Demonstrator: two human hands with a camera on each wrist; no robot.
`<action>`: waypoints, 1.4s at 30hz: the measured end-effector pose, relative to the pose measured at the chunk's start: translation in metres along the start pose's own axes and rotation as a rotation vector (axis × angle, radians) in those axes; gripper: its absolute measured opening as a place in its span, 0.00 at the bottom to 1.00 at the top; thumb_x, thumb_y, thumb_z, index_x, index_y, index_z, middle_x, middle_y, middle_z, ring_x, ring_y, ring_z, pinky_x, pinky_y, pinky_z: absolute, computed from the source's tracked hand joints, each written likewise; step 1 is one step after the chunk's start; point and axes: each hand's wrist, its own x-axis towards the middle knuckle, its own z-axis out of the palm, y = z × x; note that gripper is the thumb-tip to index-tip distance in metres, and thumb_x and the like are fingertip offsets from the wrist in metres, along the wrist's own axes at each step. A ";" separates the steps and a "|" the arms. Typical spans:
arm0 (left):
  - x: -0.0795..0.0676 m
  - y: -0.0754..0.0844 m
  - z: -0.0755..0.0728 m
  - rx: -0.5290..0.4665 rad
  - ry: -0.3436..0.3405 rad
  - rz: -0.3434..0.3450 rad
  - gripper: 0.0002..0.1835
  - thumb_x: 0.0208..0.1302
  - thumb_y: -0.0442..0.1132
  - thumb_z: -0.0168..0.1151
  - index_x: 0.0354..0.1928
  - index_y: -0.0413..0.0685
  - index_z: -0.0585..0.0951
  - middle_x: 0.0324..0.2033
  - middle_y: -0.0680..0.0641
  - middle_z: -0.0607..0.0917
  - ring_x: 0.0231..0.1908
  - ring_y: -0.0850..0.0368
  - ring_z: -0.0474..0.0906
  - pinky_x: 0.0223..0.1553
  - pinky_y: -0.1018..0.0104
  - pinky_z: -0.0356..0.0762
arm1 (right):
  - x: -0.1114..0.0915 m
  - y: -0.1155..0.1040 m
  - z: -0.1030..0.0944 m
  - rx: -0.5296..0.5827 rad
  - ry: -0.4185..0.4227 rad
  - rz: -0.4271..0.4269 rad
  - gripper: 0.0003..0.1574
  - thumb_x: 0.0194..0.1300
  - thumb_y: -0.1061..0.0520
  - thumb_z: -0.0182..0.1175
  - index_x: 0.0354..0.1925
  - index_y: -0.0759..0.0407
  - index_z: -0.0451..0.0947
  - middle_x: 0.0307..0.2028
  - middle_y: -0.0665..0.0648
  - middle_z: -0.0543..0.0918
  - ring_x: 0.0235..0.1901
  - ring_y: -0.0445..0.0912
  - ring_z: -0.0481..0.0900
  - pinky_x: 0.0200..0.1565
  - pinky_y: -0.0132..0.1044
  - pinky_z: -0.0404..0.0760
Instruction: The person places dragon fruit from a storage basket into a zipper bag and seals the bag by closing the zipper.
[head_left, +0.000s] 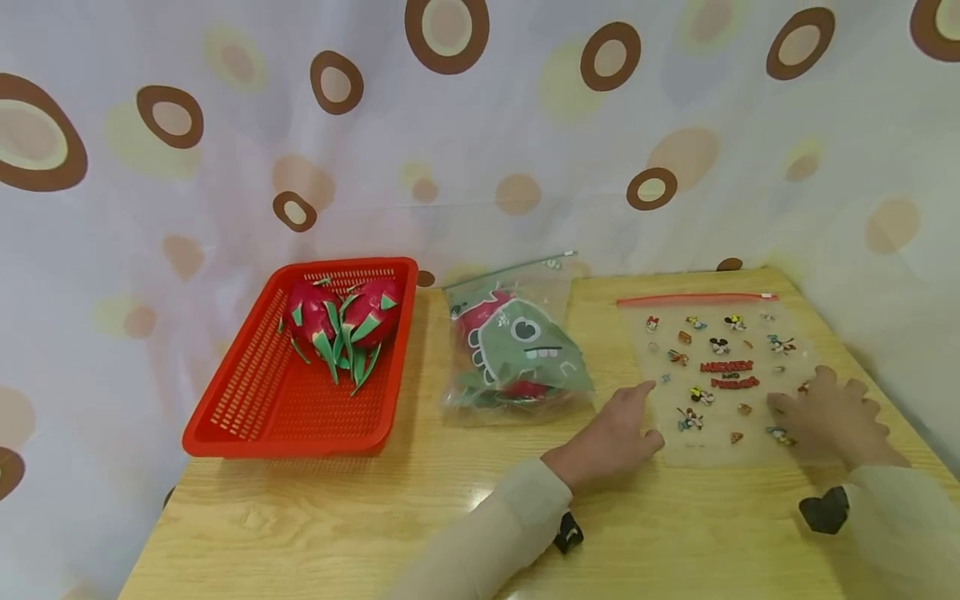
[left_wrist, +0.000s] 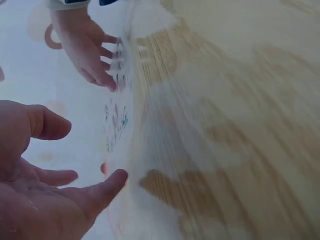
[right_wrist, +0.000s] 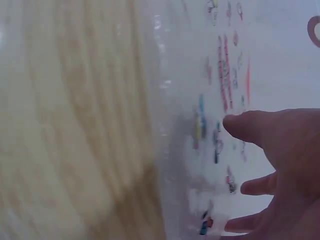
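A see-through zip bag (head_left: 720, 425) printed with small cartoon figures and red lettering lies flat on the right of the table, its red zip strip (head_left: 697, 298) along the far edge. At its left edge is my left hand (head_left: 611, 437), thumb and fingers spread with nothing between them; the left wrist view shows the same hand (left_wrist: 55, 190) loosely extended. Over the bag's right side my right hand (head_left: 836, 417) has its fingers apart. In the right wrist view its thumb (right_wrist: 247, 125) overlaps the bag's printed face.
Left of that bag, a second zip bag (head_left: 517, 342) with a green monster print holds red and green contents. A red plastic basket (head_left: 300, 442) at the left has two dragon fruits (head_left: 372, 312) in it. A patterned curtain (head_left: 480, 125) hangs behind the wooden table (head_left: 300, 533).
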 end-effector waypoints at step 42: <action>0.004 0.013 -0.035 -0.941 0.250 -0.023 0.26 0.71 0.43 0.59 0.67 0.61 0.63 0.53 0.53 0.76 0.48 0.60 0.80 0.52 0.50 0.82 | -0.014 -0.025 0.006 0.742 0.380 -0.293 0.16 0.77 0.55 0.49 0.55 0.54 0.79 0.40 0.29 0.76 0.39 0.28 0.73 0.36 0.16 0.76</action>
